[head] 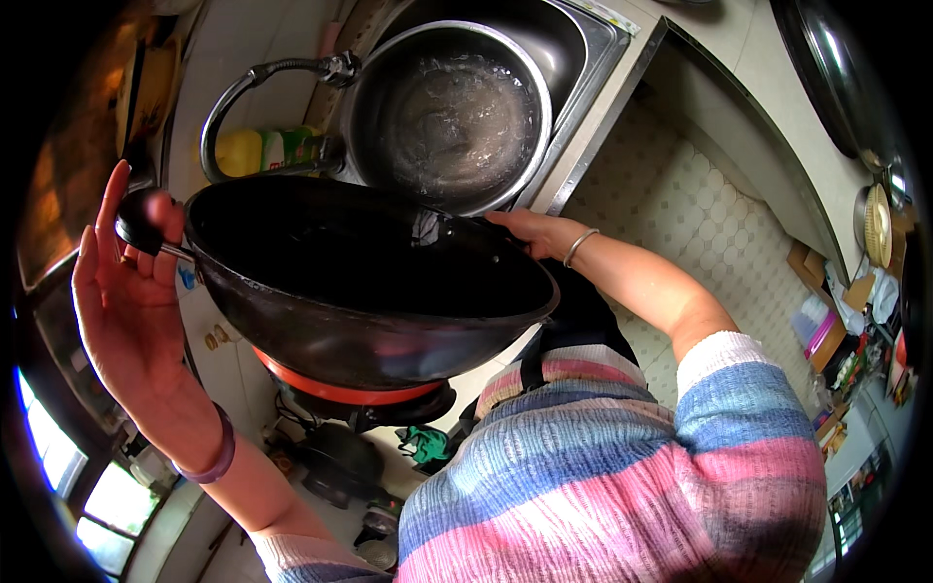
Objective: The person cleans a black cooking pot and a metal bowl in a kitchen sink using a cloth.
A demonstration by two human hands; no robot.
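A large dark wok (379,335) is held tilted in front of me, its mouth towards the sink. My left hand (135,299), palm up with some fingers stretched out, is at the round black knob handle (140,221); other fingers curl around the knob. At the opposite side my right hand (536,232) grips the wok, and the part inside its grasp is mostly hidden. Beyond the wok, a round metal basin (541,95) with a bright rim stands in the steel sink (576,44). Its inside looks wet.
A curved faucet (219,124) reaches over the basin's edge, beside a yellow bottle (240,151). Below the wok is a red-rimmed cooker (350,386). Another dark pot (339,459) and a green cloth (424,443) lie nearer me. A counter edge (609,116) borders the tiled floor.
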